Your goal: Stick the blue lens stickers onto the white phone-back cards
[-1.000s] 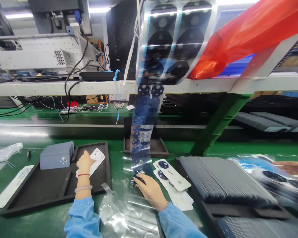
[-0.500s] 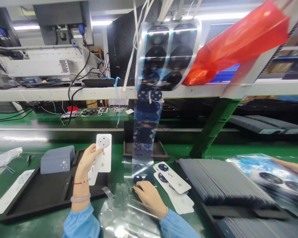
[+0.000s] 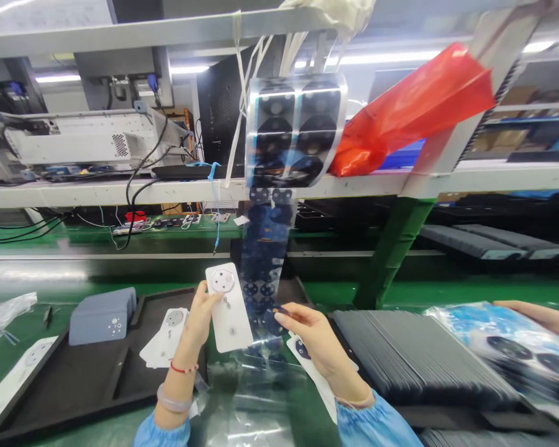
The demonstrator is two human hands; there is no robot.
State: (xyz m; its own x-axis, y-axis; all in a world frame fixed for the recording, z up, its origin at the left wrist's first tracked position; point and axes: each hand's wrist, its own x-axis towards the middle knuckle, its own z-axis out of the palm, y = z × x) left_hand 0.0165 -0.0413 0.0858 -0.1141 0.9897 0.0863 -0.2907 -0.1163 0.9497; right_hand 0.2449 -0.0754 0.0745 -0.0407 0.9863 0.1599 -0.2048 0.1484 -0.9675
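Observation:
My left hand (image 3: 200, 316) grips a white phone back panel (image 3: 236, 320) with a round camera area and small holes near its top. My right hand (image 3: 314, 338) pinches a small dark round sticker (image 3: 282, 310), mostly hidden by the fingertips, just right of the panel. Between my hands hangs a clear strip of dark round stickers (image 3: 265, 239), running down from a large roll (image 3: 295, 133). Further white panels (image 3: 166, 347) lie fanned in the black tray at left. Beneath my right hand, more white panels (image 3: 317, 379) show dark round stickers at their tops.
A black tray (image 3: 51, 388) at left holds grey-blue panels (image 3: 100, 316). To the right stand tightly packed grey panels (image 3: 419, 354). Another person's hand (image 3: 535, 315) rests on a blue-and-white plastic package (image 3: 475, 323) at far right. A shelf beam (image 3: 190, 189) crosses above, with a red bag (image 3: 414, 112).
My left hand has moved right with a white panel, leaving others in the tray. My right hand has risen from the strip's lower end and now pinches a dark sticker. The camera view has shifted.

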